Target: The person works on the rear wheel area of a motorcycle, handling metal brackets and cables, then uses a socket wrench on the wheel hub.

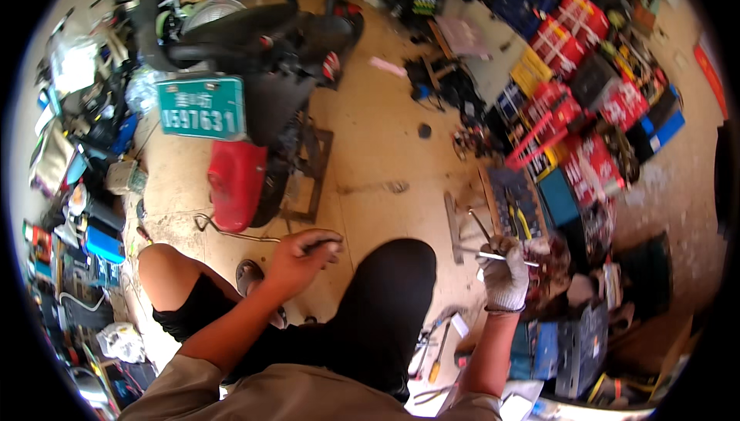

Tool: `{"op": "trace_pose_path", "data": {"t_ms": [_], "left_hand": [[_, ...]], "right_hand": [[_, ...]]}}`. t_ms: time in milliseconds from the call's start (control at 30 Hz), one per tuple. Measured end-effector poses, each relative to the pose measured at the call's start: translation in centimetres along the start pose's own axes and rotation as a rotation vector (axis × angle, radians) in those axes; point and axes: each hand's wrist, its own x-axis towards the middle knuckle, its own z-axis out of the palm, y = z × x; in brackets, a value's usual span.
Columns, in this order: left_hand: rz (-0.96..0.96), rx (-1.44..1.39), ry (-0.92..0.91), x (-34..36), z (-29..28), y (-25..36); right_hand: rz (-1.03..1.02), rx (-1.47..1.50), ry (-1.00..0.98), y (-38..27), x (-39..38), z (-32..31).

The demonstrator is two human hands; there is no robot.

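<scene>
My left hand [308,258] is bare, held above my left thigh with its fingers curled in. Something dark shows at the fingers, too small to name. Beside its wrist runs a thin bent metal rod [231,231]; whether the hand touches it I cannot tell. On the right, my right hand [505,278] wears a white glove with dark, dirty fingers. It is closed on a slim silver metal rod [518,260], and a second thin dark shaft [479,224] sticks up from the same grip. Just beyond it, a tool tray [493,194] holds pliers with yellow handles [521,221].
Ahead on the left stands a scooter with a green plate [202,107] and red rear part [235,182]. Red boxes [570,28] pile up at right. A yellow-handled screwdriver [438,363] lies by my right forearm. Clutter [92,213] lines the left wall.
</scene>
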Motion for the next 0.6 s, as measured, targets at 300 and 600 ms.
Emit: {"op": "trace_pose_path", "data": {"t_ms": [300,600], "left_hand": [[-0.095,-0.353,-0.063,7.2,2.6,-0.1],[-0.151,-1.041,-0.083,18.1,5.8,-3.5]], "right_hand": [[0.002,-0.462,-0.178,0.0,9.8,8.7],[0.510,-0.675,-0.689,3.5,15.1,6.7]]}}
